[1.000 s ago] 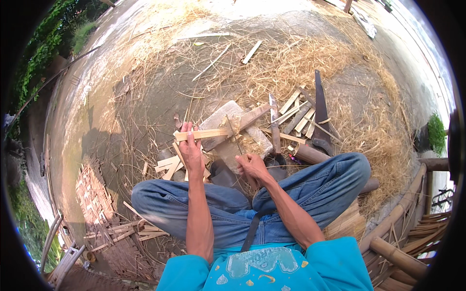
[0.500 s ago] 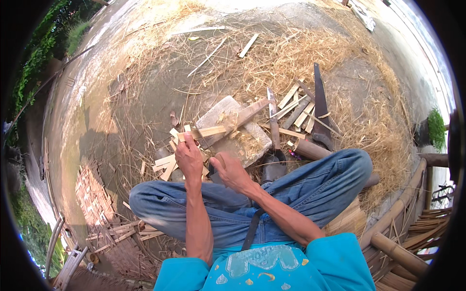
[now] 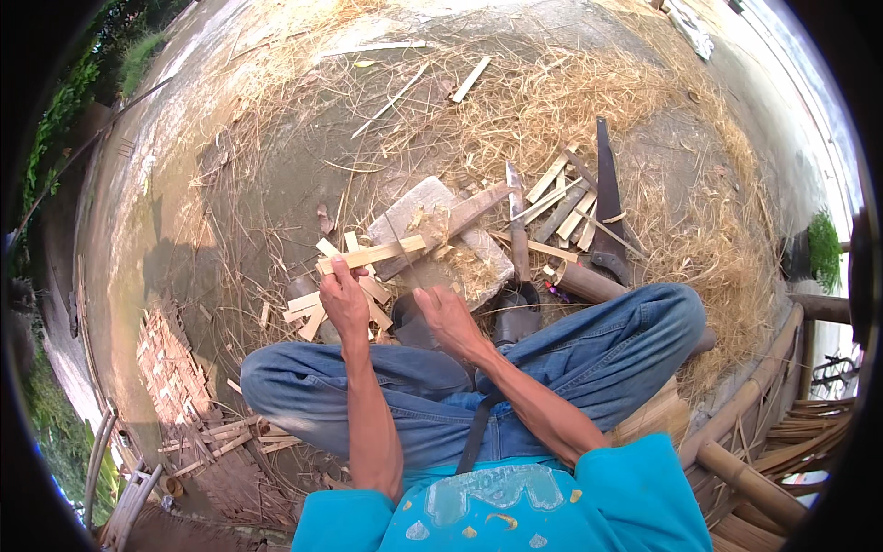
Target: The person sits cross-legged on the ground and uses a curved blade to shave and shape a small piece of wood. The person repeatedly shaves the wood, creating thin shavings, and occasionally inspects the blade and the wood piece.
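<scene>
My left hand [image 3: 345,302] pinches one end of a flat, pale strip of split wood or bamboo [image 3: 382,253], which lies slanting across the near-left side of a stone block [image 3: 487,253]. In my closed right hand [image 3: 451,322] is what looks like a thin-bladed knife [image 3: 403,247], seen nearly edge-on. Its blade points up and away, across the strip. A wooden bar [image 3: 469,216] rests on the block among shavings. Below and around my left hand lie several short pale strips [image 3: 313,308].
Right of the block lie a long knife [image 3: 517,216], several cut strips [image 3: 572,216], a handsaw [image 3: 605,193] and a round wooden piece [image 3: 589,282]. Straw-like shavings [image 3: 589,92] cover much of the ground. A woven mat piece [image 3: 170,363] lies at left; bamboo poles [image 3: 750,478] stand at right.
My left hand has shifted slightly left and nearer, bringing the strip's held end with it. My right hand has moved a little right, and the thin blade now shows across the strip.
</scene>
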### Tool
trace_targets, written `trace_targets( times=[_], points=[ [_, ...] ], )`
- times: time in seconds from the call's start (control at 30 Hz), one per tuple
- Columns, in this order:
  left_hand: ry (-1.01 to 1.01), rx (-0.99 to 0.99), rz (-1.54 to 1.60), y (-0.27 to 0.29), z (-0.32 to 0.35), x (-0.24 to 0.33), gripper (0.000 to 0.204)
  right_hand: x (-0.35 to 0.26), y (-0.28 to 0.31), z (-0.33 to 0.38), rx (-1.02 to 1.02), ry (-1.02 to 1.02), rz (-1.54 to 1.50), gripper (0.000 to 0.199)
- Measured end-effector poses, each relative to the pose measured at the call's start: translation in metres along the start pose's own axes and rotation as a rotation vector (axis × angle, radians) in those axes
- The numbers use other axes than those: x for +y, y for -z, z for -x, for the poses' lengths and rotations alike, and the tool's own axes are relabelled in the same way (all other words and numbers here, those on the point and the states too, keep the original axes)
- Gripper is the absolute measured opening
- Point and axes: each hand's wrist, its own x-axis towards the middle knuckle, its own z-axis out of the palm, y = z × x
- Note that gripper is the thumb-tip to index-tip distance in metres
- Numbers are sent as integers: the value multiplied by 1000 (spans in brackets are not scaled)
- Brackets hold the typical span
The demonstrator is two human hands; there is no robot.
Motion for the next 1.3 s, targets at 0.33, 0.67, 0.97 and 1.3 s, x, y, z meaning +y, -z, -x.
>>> trace_targets(
  times=[0.33,0.67,0.97,1.3],
  points=[
    [-118,30,3,-10,-1,-2,66,7,-2,2,34,74,89,41],
    [-173,-11,-108,-9,4,6,62,9,-6,10,37,89,80,50],
    [-185,4,-98,-11,3,10,60,13,1,6,9,47,195,51],
    [-183,-21,-133,-13,5,18,58,27,0,4,68,70,181,56]
  ],
)
